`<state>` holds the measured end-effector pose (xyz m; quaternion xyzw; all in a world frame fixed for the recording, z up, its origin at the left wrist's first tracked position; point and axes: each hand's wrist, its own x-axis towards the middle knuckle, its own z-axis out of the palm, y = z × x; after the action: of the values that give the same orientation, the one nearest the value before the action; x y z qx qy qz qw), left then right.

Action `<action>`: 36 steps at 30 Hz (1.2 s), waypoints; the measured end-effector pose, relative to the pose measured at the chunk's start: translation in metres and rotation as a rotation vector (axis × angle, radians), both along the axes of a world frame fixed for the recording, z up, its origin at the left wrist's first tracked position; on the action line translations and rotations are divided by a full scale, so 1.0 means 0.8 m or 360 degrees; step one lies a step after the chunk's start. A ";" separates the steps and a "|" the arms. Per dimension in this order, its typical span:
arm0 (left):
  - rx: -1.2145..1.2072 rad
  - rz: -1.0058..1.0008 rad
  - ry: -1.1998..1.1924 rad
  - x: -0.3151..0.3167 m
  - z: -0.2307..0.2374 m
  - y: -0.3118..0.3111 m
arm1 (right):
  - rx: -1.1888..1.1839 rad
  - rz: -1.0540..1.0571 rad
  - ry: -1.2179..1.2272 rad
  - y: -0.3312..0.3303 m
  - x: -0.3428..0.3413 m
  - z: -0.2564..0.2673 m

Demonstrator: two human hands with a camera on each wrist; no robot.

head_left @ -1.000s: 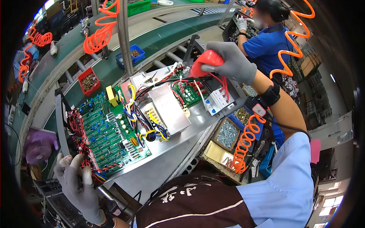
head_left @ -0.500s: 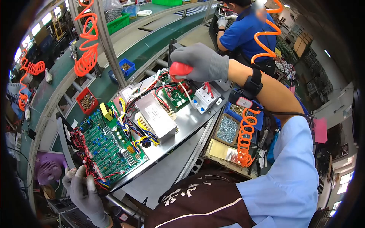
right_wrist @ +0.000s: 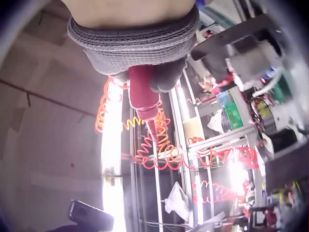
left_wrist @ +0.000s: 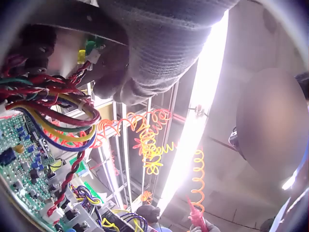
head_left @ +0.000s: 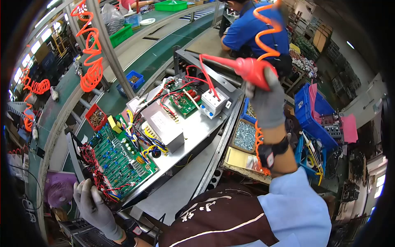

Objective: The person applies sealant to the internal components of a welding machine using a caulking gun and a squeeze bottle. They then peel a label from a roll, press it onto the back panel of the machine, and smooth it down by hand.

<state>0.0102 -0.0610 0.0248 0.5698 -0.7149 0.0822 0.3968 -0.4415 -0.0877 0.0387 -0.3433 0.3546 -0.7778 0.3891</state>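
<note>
We judge the work well along: in the chassis (head_left: 195,136), open in front of us, the green board (head_left: 119,158), metal box (head_left: 162,123) and breaker (head_left: 214,102) sit in place, with red wires (head_left: 208,80) at the breaker. Covering seems left. Our right hand (head_left: 267,103) has its grip around the red tool (head_left: 251,71), raised near the far end; whether our left hand (head_left: 94,210), at the near end, grasps anything, we cannot tell.

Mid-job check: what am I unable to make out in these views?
- Rear end of the red tool: right wrist view, covered by the right hand.
- Print on the metal box: head view, too small to read.
- Head of the worker in blue: head view, mostly cut off by the top edge.
</note>
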 end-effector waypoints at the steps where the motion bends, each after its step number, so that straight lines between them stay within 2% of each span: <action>1: -0.0004 -0.0018 -0.0009 -0.002 -0.001 0.001 | -0.0007 -0.0082 -0.0224 0.018 0.014 -0.017; 3: 0.0007 0.0129 0.0030 -0.005 -0.001 0.007 | 0.0066 0.0136 -0.0732 0.055 0.041 -0.047; 5: 0.0057 0.0203 0.0134 0.004 -0.012 0.008 | 0.0049 0.0584 -0.1208 0.082 0.054 -0.096; 7: -0.0059 0.0134 0.0184 0.010 -0.017 0.007 | 0.0181 0.0677 -0.1459 0.108 0.064 -0.146; 8: -0.0159 0.0073 0.0095 0.014 -0.018 0.004 | 0.0286 0.0579 -0.1492 0.120 0.066 -0.171; 10: -0.0005 0.0021 0.0294 0.024 -0.020 0.004 | 0.0406 0.0442 -0.1484 0.143 0.059 -0.220; 12: 0.0040 0.0042 0.0312 0.031 -0.023 0.000 | 0.0459 0.0332 -0.1690 0.161 0.044 -0.270; 14: 0.0039 0.0029 0.0549 0.029 -0.025 0.000 | 0.0509 0.0274 -0.1810 0.168 0.021 -0.305; 16: 0.0044 0.0075 0.0519 0.026 -0.025 0.000 | 0.0646 0.0015 -0.2002 0.167 -0.003 -0.331; 17: 0.0047 0.0123 0.0496 0.026 -0.024 0.001 | 0.0670 0.0044 -0.2004 0.162 -0.020 -0.343; 19: -0.0070 0.0164 0.0336 0.015 -0.020 0.002 | 0.0643 -0.0215 -0.2065 0.134 -0.057 -0.371; 21: -0.0212 0.0132 -0.0120 0.016 -0.018 0.003 | 0.0637 -0.0428 -0.1851 0.104 -0.096 -0.405; 23: -0.0282 0.0237 -0.0033 0.000 -0.010 0.003 | 0.0722 -0.0503 -0.1676 0.085 -0.123 -0.424; 27: -0.0207 0.0181 0.0127 -0.017 -0.002 0.004 | 0.0966 -0.0471 -0.1431 0.068 -0.154 -0.421; 29: -0.0168 0.0289 -0.0005 -0.024 0.002 0.007 | 0.1049 -0.0433 -0.1359 0.065 -0.167 -0.423; 30: -0.0204 0.0341 -0.0203 -0.026 0.002 0.007 | 0.1071 -0.0406 -0.1331 0.069 -0.173 -0.425; 31: -0.0201 0.0353 -0.0203 -0.034 0.002 0.008 | 0.1064 -0.0365 -0.1314 0.077 -0.181 -0.436; 33: -0.0373 0.0420 -0.0306 -0.050 0.007 0.009 | 0.1034 -0.0245 -0.1269 0.090 -0.188 -0.453; 34: -0.0362 0.0478 -0.0147 -0.046 -0.002 0.010 | 0.1055 -0.0354 -0.1272 0.093 -0.183 -0.456; 35: -0.0380 0.0495 -0.0151 -0.047 0.000 0.007 | 0.1074 -0.0460 -0.1276 0.093 -0.179 -0.459; 36: -0.0505 0.0607 -0.0371 -0.053 0.003 0.006 | 0.1145 -0.0563 -0.1199 0.087 -0.167 -0.452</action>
<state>-0.0319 -0.0561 0.0272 0.6116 -0.6136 0.3316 0.3734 -0.5747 -0.0180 -0.3227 0.1783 0.4866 -0.7302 0.4452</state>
